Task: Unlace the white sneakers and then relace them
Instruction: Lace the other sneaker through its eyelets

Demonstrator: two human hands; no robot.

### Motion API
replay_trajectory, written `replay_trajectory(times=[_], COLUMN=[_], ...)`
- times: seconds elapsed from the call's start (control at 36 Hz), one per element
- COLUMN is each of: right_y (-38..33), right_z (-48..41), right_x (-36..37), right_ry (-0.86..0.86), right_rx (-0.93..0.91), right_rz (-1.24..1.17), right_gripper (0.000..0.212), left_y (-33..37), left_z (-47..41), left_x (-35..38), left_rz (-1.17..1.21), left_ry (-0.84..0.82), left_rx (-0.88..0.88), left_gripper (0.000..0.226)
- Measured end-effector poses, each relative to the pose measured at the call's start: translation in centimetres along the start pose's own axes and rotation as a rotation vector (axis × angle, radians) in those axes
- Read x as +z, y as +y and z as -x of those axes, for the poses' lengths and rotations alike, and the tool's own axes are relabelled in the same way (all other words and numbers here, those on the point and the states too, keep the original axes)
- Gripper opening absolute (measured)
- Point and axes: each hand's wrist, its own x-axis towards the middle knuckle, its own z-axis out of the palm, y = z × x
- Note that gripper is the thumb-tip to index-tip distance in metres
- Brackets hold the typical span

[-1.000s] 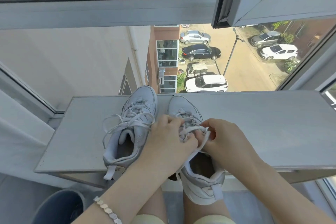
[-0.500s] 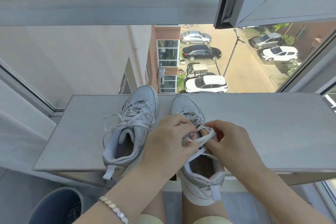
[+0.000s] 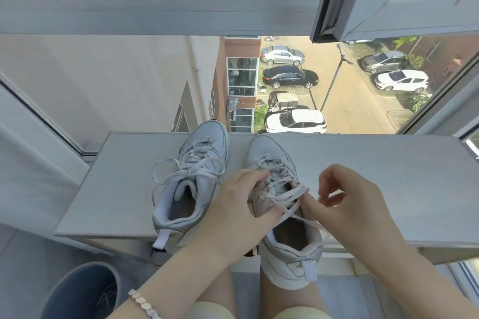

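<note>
1. Sneaker [image 3: 290, 254]: lies between the 2 hands on the ledge [image 3: 388, 176], heel toward the wrists, bow undone.
2. Left hand [image 3: 233, 215] curls over its upper and steadies it. Right hand [image 3: 357, 210], just beside, has its thumb on the lace [image 3: 291, 194]; a firm pinch cannot be confirmed.
3. Lace: probably light, limp and flat; best pinched near an eyelet and drawn 1 crossing at a time.
4. Other sneaker [image 3: 210, 140]: beyond the left hand, tied.
</note>
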Motion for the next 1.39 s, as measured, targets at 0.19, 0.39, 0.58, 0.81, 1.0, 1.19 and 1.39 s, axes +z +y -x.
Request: replay_trajectory(times=[0.19, 0.39, 0.58, 0.81, 1.0, 1.19, 1.39], right_y=[-0.4, -0.6, -0.6, -0.5, -0.5, 0.4, 1.1], right_z=[0.2, -0.6, -1.3, -1.0, -1.0, 0.1, 0.8], right_x=[0.4, 1.5, 0.9, 1.5, -0.5, -1.6, -2.5], right_ry=[-0.16, -0.177, -0.293, -0.146, -0.312, -0.319, -0.382], right_rx=[-0.188, -0.227, -0.178, -0.349, -0.074, 0.149, 0.183], right_rz=[0.111, 0.242, 0.189, 0.364, -0.167, -0.724, -0.608], right_gripper=[0.011, 0.005, 0.007, 0.008, 0.019, 0.022, 0.014], left_y=[-0.5, -0.2, -0.4, -1.0, -0.7, -0.5, -0.1], left_z=[0.0, -0.3, -0.6, -0.6, -0.3, -0.7, -1.0], left_x=[0.1, 0.3, 0.6, 0.9, 0.7, 1.7, 1.6], left_rz=[0.226, 0.344, 0.329, 0.306, 0.254, 0.204, 0.245], left_ry=[0.069, 0.088, 0.091, 0.086, 0.062, 0.102, 0.093], left_rx=[-0.106, -0.15, -0.069, -0.089, -0.062, -0.055, -0.128], left_gripper=[0.033, 0.025, 0.02, 0.024, 0.023, 0.022, 0.022])
